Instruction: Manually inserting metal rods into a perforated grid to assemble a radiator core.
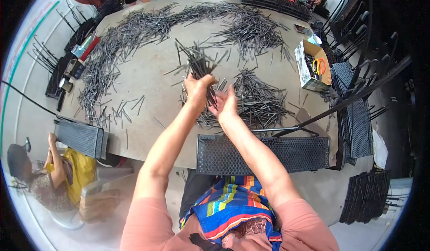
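My left hand [198,88] is closed around a bundle of thin dark sticks [199,64], raised over the table and fanning out at the top. At the bundle's lower end is my right hand [225,104], palm turned to it, thumb stretched up and fingers apart. The fingertips lie against or close to the stick ends; contact is hard to make out. A heap of similar sticks [262,99] lies just right of my hands. Below my right forearm, a long black perforated tray [295,154] sits along the near table edge.
More sticks [112,49] arc across the far and left table [148,89]. At right stand a box with orange-handled scissors [319,66], a cup [315,40] and black perforated racks [356,112]. A dark rod [331,110] slants in. A co-worker [53,175] sits left; others sit beyond.
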Demonstrator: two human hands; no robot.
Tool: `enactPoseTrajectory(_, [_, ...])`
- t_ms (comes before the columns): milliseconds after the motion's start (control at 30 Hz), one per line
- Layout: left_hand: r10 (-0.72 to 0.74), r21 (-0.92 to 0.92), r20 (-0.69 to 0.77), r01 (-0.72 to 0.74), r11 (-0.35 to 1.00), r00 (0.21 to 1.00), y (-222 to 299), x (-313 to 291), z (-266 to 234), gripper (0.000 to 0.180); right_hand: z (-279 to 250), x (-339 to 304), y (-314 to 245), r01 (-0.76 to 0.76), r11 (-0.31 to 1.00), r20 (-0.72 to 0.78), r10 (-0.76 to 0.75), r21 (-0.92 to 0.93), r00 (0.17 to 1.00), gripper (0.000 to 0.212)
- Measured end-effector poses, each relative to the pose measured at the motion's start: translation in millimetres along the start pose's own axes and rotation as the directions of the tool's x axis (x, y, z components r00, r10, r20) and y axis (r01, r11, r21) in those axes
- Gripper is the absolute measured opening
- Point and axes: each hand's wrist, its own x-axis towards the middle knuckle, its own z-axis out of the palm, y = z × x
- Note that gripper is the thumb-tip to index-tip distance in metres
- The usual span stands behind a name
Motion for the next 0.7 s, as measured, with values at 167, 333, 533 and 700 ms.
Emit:
enactPoseTrajectory(167, [0.09, 0.027, 0.089, -0.093, 0.995, 0.992, -22.1, -23.3, 2.7, 0.036, 15.0, 38.1, 19.8, 0.106, 0.908, 0.176, -0.191, 0.405, 0.966, 0.04])
enactPoseTrajectory(333, [0.154, 0.191, -0.121, -0.129, 0.973, 0.981, -37.2, -11.2, -26.1, 0.037, 31.3, 25.4, 41.2, 0.229, 0.973, -0.185, -0.232, -0.038, 0.955, 0.036])
enactPoseTrajectory(533, [-0.019, 0.158, -0.168, 0.046, 0.986, 0.986, -32.1, -6.4, -20.5, 0.041, 27.4, 49.9, 50.4, 0.182, 0.983, -0.149, -0.177, 0.018, 0.973, 0.045])
enactPoseTrajectory(700, [0.009, 0.469, 0.054, -0.033, 0.882, 0.999, -25.5, -19.5, -29.7, 0.047, 23.0, 47.6, 54.8, 0.304, 0.95, -0.098, -0.309, -0.068, 0.946, 0.044])
